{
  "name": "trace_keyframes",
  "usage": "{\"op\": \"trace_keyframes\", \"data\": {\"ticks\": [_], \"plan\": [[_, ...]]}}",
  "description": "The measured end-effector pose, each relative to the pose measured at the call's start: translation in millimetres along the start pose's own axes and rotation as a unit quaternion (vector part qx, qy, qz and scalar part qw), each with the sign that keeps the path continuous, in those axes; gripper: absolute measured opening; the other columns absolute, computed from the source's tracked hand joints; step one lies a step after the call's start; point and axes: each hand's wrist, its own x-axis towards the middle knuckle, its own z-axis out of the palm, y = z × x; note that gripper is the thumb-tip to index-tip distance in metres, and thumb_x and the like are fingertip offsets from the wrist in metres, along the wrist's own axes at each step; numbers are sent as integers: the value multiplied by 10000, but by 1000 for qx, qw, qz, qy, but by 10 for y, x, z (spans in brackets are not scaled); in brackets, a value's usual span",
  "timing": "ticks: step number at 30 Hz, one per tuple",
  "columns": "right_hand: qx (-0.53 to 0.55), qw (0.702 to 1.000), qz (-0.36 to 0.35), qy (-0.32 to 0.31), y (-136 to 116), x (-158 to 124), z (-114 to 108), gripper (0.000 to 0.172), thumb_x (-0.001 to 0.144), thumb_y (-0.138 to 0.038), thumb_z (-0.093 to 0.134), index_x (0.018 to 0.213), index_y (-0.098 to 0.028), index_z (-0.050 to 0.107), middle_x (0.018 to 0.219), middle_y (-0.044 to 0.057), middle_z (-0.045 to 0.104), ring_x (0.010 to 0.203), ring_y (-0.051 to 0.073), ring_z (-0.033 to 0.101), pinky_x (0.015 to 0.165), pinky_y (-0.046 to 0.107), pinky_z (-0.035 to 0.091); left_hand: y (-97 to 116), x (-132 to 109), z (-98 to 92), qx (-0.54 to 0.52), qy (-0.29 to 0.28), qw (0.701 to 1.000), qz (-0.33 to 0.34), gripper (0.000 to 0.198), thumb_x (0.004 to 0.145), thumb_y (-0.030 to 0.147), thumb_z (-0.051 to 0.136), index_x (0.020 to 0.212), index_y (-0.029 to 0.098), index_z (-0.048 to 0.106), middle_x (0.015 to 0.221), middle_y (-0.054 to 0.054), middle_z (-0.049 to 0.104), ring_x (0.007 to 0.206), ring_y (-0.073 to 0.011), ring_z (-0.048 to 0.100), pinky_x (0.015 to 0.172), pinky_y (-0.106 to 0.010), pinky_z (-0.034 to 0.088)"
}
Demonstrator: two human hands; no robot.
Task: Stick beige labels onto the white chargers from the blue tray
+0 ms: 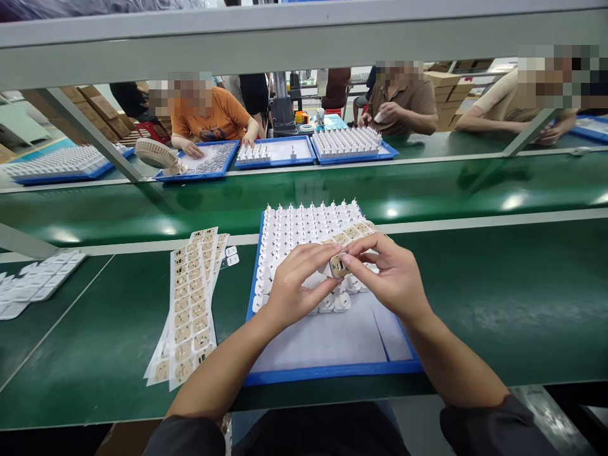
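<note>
My left hand (304, 278) is closed round a small white charger (331, 270), its end face turned towards me. On that face is a beige sticker (339, 266) with dark port-shaped slots. My right hand (392, 269) pinches at the sticker's upper edge, thumb and fingertips against the charger. Below both hands lies a blue-rimmed tray (323, 375) with rows of white chargers (304, 225), pins up. A sheet of beige stickers (351, 234) rests on the chargers behind my right hand, which partly hides it.
Several sticker sheets (192, 304) overlap left of the tray, beside small white labels (231, 255). White flat pieces (42, 282) are stacked at the far left. Across the green conveyor (213, 202), several people sit at trays of chargers (349, 142). A metal shelf beam (304, 47) crosses overhead.
</note>
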Motion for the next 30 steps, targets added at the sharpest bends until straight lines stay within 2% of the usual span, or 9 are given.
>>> {"op": "trace_keyframes", "data": {"ticks": [7,10,12,15,18,20,24,27,30], "plan": [[-85,995,-44,17,-24,6,17,83,904,-240,696,830,-229,659,790,7,678,722,157,648,619,276,607,20,-6,11,23,8,1000,4,456,904,192,708,1347,253,620,1211,-91,750,1126,-242,700,957,-423,590],[-110,992,-43,31,14,21,-7,118,881,-299,739,957,-239,671,776,0,632,709,155,617,582,263,592,40,-7,-1,13,16,1000,-9,460,894,183,718,1339,256,625,1220,-95,747,1122,-243,703,952,-425,597],[-55,998,3,4,47,44,-27,236,885,-350,740,1080,-244,659,785,-3,609,725,157,622,572,252,594,52,-5,-8,-2,21,1000,-19,462,887,190,732,1333,258,631,1222,-97,747,1117,-242,706,956,-424,599],[70,990,74,-93,82,81,-39,266,899,-373,719,1123,-240,666,861,16,594,778,162,632,576,251,610,55,-5,-4,-26,47,998,-33,428,879,213,749,1294,252,656,1197,-92,753,1100,-234,712,952,-413,605],[122,978,98,-136,107,85,-3,330,846,-341,768,1149,-267,659,948,30,548,868,185,606,565,255,613,29,-15,25,-49,73,994,-63,386,875,208,747,1252,236,671,1190,-95,751,1105,-229,714,952,-403,611],[114,981,96,-123,126,62,48,376,804,-316,800,1141,-284,637,971,32,530,908,195,578,551,239,586,6,-27,57,-49,77,994,-59,382,876,189,738,1247,228,661,1195,-104,745,1116,-232,711,957,-410,612],[85,990,91,-60,152,0,154,353,742,-272,840,992,-275,591,957,20,547,888,182,534,558,209,510,-13,-47,123,17,80,996,23,385,886,126,682,1254,221,624,1174,-111,740,1114,-240,709,950,-445,618],[127,986,98,-53,124,-17,186,265,794,-310,809,922,-275,580,871,-1,517,815,169,509,546,211,488,0,-48,156,39,88,994,47,370,884,133,686,1237,220,617,1140,-107,741,1081,-239,717,932,-430,631],[177,976,107,-66,56,-6,183,135,912,-377,690,915,-284,593,821,-11,476,736,159,495,534,231,506,19,-38,180,12,101,995,17,311,893,197,709,1192,233,631,1108,-99,743,1052,-226,719,918,-378,631]]}}
